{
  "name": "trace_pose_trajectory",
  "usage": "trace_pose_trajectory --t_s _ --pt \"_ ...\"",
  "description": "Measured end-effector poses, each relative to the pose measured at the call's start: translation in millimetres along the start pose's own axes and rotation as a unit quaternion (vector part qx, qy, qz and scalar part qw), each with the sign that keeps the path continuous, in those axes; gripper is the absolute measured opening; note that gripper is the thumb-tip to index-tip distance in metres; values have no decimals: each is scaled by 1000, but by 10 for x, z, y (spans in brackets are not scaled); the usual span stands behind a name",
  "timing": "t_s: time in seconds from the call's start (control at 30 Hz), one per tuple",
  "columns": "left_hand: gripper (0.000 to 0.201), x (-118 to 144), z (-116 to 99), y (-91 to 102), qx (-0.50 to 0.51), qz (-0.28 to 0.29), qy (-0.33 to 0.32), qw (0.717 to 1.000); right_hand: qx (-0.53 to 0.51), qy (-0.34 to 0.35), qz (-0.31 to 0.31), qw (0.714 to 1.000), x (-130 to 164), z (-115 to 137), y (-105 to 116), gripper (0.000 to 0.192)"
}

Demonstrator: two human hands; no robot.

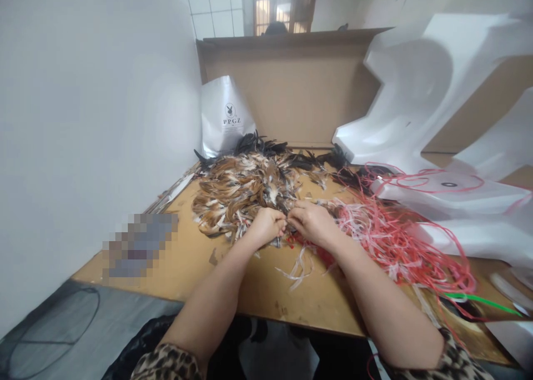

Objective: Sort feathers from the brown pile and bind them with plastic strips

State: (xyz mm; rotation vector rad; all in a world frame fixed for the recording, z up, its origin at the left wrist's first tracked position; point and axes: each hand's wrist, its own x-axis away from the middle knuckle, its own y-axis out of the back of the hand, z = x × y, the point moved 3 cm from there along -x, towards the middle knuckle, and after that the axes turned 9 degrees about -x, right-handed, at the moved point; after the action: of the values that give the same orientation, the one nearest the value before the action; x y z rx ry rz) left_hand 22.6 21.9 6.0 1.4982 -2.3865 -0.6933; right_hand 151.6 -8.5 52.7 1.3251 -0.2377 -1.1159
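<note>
Both hands closed: left hand (268, 224) and right hand (310, 221) pinched feathers (245, 188) at pile edge; red strings (387, 235) beside right hand.

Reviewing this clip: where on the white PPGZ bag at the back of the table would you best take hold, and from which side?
Probably the white bag's top edge, from above and in front: it stands upright against the cardboard wall, its lower part hidden behind feathers.
</note>
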Motion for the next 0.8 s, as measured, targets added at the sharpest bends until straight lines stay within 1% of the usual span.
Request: trace_pose_trajectory --t_s 0.07,0.1,0.13,0.17,0.2,0.27,0.3,0.37,0.47,0.53,0.57,0.67,0.8 --pt "17 36 -22 10 -17 59 -24 998 -80 -23 25 996 -1 -58 25 15" --pt "18 57 -43 17 -5 92 -28 995 -138 -39 38 989 1 -95 34 14" --pt "19 79 -70 23 17 126 -28 991 -205 -58 53 976 6 -133 39 14" --pt "21 103 -105 21 46 166 -30 985 -277 -79 67 955 12 -168 40 14" --pt "23 126 -144 16 73 199 -35 977 -347 -103 79 929 21 -200 37 15" --pt "24 159 -206 1 125 231 -39 964 -473 -155 77 864 40 -243 23 18" --pt "24 166 -220 -12 151 235 -33 960 -521 -174 68 833 47 -249 10 19" --pt "24 155 -211 -29 229 203 -13 952 -587 -195 41 785 52 -237 -24 18" --pt "21 112 -138 -56 356 160 29 920 -653 -194 -2 732 38 -192 -88 15" --pt "19 85 -94 -70 421 152 46 893 -691 -193 -11 697 25 -167 -134 15" --pt "18 77 -80 -78 445 156 51 880 -706 -190 -6 682 21 -156 -154 16" --pt "17 78 -64 -103 484 186 60 853 -728 -189 21 659 19 -134 -199 20" --pt "17 114 -78 -139 486 230 69 840 -735 -183 62 650 26 -102 -229 26"
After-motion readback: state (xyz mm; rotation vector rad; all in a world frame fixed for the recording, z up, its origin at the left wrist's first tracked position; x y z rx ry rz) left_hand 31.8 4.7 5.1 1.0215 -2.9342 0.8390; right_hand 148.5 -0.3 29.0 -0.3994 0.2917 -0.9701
